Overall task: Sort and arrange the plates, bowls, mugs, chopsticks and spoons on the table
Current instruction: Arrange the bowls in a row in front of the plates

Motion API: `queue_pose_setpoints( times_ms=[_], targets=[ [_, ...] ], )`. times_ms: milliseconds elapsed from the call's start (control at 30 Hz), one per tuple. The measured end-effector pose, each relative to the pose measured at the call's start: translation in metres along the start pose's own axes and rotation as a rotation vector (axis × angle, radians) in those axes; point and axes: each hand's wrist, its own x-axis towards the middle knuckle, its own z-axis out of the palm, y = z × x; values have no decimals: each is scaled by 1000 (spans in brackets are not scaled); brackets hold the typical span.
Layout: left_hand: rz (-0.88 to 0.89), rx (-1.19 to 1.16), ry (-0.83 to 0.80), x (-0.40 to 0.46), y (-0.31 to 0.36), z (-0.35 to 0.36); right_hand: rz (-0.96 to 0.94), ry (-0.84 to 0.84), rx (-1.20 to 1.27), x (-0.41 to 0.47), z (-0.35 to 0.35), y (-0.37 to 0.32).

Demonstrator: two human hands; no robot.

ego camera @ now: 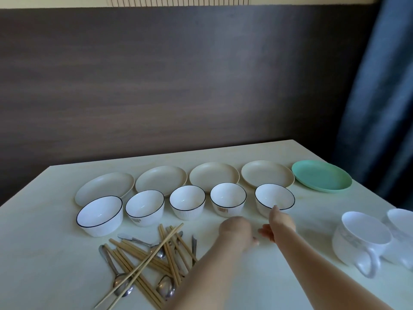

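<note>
one head view looks forward-down, close over the table (pixel 279 276).

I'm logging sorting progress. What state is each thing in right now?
Beige plates: four in the back row, empty.
Green plate: ends that row, empty.
Bowls: five in a row, upright, empty.
Chopsticks and spoons: jumbled pile.
Mugs: two, tipped.
Left hand: empty.
Right hand: open, at the rightmost bowl.

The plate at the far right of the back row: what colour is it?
Mint green plate, seen best in the head view.
</note>
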Motion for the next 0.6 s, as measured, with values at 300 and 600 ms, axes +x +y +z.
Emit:
queue_pose_setpoints(
  times_ms=[300, 600],
  targets=[
    [50, 72, -17, 28, 21, 23, -99, 27, 14, 24, -11, -7],
    [60, 36, 1, 25, 21, 24, -176, 21, -68, 18, -14, -7]
  ],
)
